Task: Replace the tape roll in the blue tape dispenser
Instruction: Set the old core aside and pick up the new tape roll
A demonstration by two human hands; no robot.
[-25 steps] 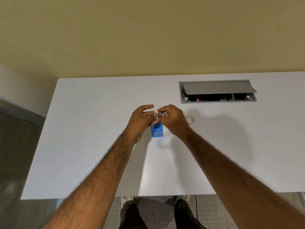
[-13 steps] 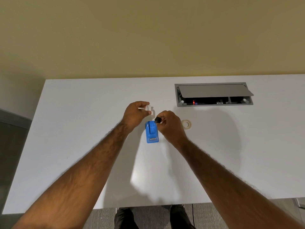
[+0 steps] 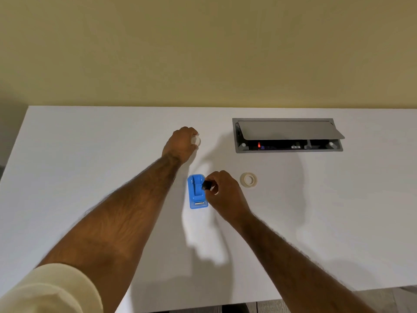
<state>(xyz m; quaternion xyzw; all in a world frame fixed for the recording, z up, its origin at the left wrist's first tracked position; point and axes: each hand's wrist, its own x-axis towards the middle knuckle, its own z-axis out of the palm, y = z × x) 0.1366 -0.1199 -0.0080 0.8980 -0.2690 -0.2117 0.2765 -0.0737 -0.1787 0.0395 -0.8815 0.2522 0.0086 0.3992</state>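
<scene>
The blue tape dispenser (image 3: pixel 196 192) lies on the white table (image 3: pixel 90 177) with its roll cradle bare. My right hand (image 3: pixel 223 195) is beside its right edge, fingers shut on a small black spool hub (image 3: pixel 207 185). My left hand (image 3: pixel 181 143) is stretched farther back, above the dispenser, and holds a whitish empty tape core (image 3: pixel 195 140) down near the table surface. A full roll of clear tape (image 3: pixel 248 180) lies flat to the right of my right hand, untouched.
A grey cable box (image 3: pixel 286 135) with its lid propped up is sunk into the table at the back right. A yellowish wall runs along the table's far edge. The table's left end is near my left forearm.
My hands came apart: the left one moved away toward the back with the empty core, while the right one stayed by the dispenser with the black hub. The dispenser's cradle is now uncovered.
</scene>
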